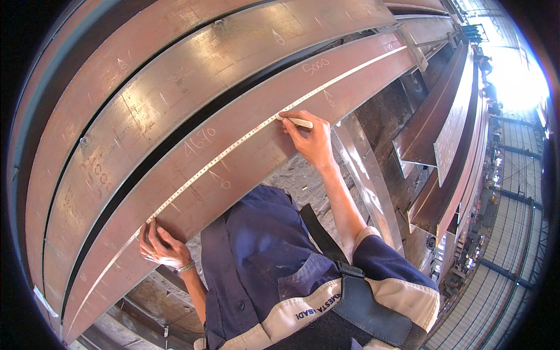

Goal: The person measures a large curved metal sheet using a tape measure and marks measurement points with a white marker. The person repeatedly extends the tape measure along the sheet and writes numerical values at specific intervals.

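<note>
A pale measuring tape lies stretched along a long reddish-brown steel beam. My left hand rests on the beam toward its lower left part, fingers apart and fingertips against the tape's edge. Farther along, my right hand grips a whitish chalk stick in a pinch, with its fingertips next to the tape. The stick's writing end is partly hidden by the fingers. Handwritten chalk marks run along the beam on both sides of the tape.
Beyond a dark gap lies a parallel steel beam, also chalk-marked. Several steel sections with flanges stretch away on the right. A bare metal strip lies beside my right forearm. The roofed hall shows at far right.
</note>
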### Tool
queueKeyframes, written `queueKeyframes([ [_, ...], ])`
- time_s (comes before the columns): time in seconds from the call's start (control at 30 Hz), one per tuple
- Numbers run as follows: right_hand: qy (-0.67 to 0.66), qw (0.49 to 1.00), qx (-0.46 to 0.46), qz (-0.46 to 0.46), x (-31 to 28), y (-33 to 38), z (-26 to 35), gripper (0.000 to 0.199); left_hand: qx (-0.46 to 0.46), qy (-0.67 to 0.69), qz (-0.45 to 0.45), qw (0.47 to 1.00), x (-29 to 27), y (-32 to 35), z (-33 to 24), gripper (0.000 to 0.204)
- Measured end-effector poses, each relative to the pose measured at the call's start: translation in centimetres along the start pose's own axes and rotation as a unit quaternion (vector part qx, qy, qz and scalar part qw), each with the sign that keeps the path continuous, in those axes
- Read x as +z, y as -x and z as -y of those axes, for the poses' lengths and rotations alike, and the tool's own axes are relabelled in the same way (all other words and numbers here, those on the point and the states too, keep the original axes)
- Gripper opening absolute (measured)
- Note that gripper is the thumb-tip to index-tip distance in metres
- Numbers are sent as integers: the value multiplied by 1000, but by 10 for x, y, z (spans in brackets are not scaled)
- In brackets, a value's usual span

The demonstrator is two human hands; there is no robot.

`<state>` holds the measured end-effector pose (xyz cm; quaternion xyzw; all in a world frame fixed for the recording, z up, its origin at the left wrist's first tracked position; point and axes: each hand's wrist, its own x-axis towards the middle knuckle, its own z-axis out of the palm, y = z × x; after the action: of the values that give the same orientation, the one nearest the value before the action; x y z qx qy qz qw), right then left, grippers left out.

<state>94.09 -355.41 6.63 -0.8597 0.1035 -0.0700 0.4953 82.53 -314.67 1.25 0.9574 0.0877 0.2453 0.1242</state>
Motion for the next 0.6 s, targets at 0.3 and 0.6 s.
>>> queueKeyframes([
  [0.3, 6, 1000, -8, 0, -1, -1, -2, 16, -1, 2, 2, 1000, 0, -1, -1, 30],
  [0.6, 31, 999, -19, 11, -2, -1, -1, 17, -3, -1, 2, 1000, -1, -1, -1, 30],
])
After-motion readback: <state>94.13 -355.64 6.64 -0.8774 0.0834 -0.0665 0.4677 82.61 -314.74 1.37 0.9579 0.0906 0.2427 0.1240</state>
